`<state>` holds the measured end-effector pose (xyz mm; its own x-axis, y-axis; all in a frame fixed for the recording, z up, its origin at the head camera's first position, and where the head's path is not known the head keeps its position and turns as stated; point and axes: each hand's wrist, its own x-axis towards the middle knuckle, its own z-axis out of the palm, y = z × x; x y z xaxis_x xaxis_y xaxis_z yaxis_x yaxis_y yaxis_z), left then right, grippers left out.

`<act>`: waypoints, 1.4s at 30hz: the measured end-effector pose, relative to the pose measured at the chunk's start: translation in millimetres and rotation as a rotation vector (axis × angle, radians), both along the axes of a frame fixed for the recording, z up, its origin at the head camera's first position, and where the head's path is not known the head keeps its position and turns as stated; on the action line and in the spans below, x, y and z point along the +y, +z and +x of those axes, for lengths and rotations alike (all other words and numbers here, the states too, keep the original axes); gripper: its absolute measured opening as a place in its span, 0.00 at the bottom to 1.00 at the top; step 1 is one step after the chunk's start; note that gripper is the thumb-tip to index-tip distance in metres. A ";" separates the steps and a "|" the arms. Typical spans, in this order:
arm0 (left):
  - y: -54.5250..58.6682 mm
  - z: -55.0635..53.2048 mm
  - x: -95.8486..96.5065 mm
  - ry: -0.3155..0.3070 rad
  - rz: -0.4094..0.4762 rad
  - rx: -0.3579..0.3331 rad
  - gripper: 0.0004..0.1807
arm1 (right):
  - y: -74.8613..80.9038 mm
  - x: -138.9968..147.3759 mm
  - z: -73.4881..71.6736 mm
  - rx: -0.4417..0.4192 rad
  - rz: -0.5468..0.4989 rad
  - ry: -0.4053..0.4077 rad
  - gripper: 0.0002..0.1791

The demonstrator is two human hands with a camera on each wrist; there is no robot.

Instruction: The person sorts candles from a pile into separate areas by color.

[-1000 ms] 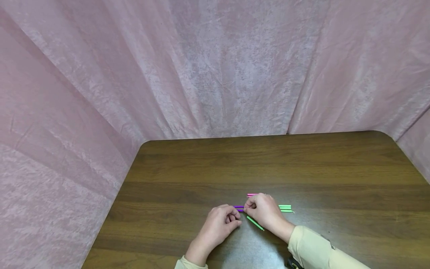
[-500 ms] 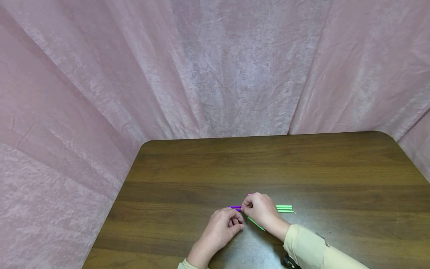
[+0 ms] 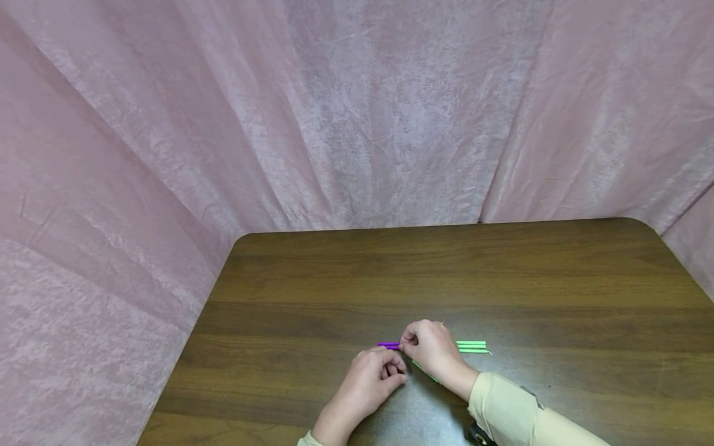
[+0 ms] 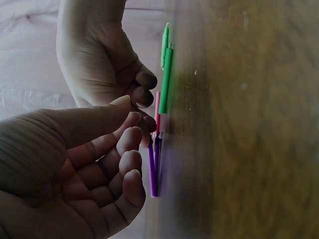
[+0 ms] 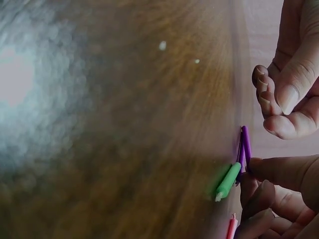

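Note:
Thumb and forefinger of my right hand (image 3: 432,350) pinch the end of a thin purple candle (image 5: 247,149). Another purple candle lies right beside it, the pair (image 3: 387,345) pointing left in the head view. My left hand (image 3: 368,381) hovers just left of the right one, fingers loosely curled with nothing between them. Below the right hand lies a single green candle (image 3: 425,371) at a slant, its wick showing in the right wrist view. A pink candle (image 5: 232,226) shows near the right fingers there; in the head view the right hand hides it.
Several green candles (image 3: 471,347) lie side by side to the right of the right hand. The wooden table (image 3: 312,272) reaches back to a pink curtain (image 3: 357,124). Small pale specks (image 5: 162,45) dot the tabletop.
My right hand has shifted slightly left, and the purple candles' ends lie farther left. Pink candles seen earlier are now covered by the hand. My left hand has edged right and nearer the body.

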<state>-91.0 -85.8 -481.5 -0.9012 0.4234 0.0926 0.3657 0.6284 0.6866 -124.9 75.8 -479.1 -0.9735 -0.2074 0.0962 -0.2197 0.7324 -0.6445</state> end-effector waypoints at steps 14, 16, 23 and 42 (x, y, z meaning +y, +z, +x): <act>1.8 -0.4 0.4 0.000 0.004 0.007 0.07 | -2.6 -0.4 -0.2 0.002 -0.010 -0.010 0.13; 2.2 -0.8 0.3 -0.002 0.003 0.012 0.07 | -3.0 -0.4 -0.2 0.005 -0.013 -0.010 0.13; 1.1 -1.0 0.1 -0.006 0.003 0.020 0.09 | -2.9 0.4 -0.3 0.012 -0.018 -0.005 0.13; -1.8 -4.3 1.8 0.024 0.004 -0.017 0.07 | -1.3 8.0 2.7 -0.016 -0.058 -0.008 0.13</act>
